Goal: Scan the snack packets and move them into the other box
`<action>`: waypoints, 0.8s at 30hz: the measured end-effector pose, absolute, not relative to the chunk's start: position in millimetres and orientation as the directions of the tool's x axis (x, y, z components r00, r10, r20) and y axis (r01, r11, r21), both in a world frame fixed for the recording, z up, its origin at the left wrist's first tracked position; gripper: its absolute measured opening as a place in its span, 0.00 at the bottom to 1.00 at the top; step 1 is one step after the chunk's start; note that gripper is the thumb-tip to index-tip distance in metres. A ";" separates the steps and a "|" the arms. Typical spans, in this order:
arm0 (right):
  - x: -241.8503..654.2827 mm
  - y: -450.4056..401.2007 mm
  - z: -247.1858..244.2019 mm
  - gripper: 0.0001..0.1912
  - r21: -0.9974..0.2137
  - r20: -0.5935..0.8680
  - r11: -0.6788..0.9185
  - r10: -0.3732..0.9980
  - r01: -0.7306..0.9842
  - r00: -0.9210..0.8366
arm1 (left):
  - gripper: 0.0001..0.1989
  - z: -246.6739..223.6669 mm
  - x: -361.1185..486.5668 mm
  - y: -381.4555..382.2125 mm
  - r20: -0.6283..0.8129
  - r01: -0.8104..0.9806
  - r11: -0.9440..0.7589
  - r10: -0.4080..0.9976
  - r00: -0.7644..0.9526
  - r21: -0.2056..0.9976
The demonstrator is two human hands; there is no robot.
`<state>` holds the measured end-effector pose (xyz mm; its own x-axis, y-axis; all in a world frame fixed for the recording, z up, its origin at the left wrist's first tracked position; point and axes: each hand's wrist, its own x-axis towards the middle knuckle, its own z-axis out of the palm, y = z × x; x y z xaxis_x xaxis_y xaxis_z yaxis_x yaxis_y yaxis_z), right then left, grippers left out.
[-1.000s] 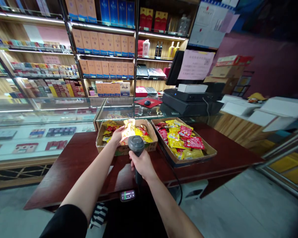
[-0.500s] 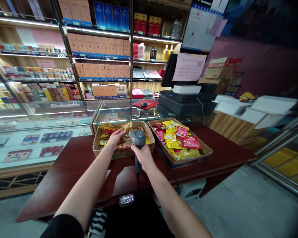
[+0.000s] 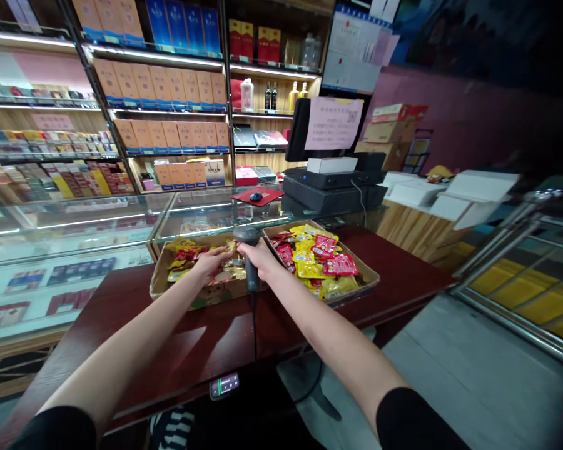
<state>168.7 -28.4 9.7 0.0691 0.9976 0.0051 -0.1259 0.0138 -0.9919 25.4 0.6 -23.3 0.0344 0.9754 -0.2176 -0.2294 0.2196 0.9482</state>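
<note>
On the near counter (image 3: 229, 340), over the left box (image 3: 223, 292), the left hand (image 3: 209, 265) pinches a gold packet (image 3: 233, 249) between its fingers; the right hand (image 3: 264, 261) has its fingers wrapped round a black scanner (image 3: 251, 276) just beside it.

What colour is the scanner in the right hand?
The handheld barcode scanner is dark grey, nearly black; it shows best in the head view.
</note>
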 end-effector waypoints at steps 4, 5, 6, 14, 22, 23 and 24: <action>212.1 -16.3 23.0 0.12 -0.992 -0.030 -0.012 0.990 -0.122 0.140 | 0.20 -5.4 80.0 17.5 -0.254 -0.218 0.271 0.962 0.104 0.938; 225.6 -14.0 26.3 0.12 -0.993 -0.043 -0.022 0.983 -0.119 0.178 | 0.20 -2.0 96.3 22.7 -0.253 -0.213 0.270 0.962 0.103 0.939; 239.7 -12.1 29.1 0.11 -0.992 -0.060 -0.035 0.975 -0.119 0.216 | 0.21 0.7 112.9 27.8 -0.259 -0.201 0.272 0.962 0.091 0.941; 341.4 -6.6 32.2 0.05 -0.976 -0.162 -0.078 0.884 -0.202 0.440 | 0.21 1.8 226.8 57.1 -0.233 -0.170 0.287 0.931 0.281 0.943; 352.4 -4.9 45.2 0.04 -0.985 -0.149 -0.070 0.811 -0.160 0.566 | 0.15 -4.4 224.3 67.4 -0.085 0.006 0.086 0.970 0.230 0.996; 345.2 -3.6 46.5 0.05 -0.989 -0.126 -0.058 0.815 -0.138 0.566 | 0.13 -2.7 213.3 67.4 -0.089 0.008 0.090 0.969 0.232 0.996; 336.3 -2.1 47.5 0.05 -0.992 -0.101 -0.043 0.825 -0.116 0.556 | 0.12 -0.8 200.3 67.4 -0.097 0.008 0.097 0.970 0.223 0.995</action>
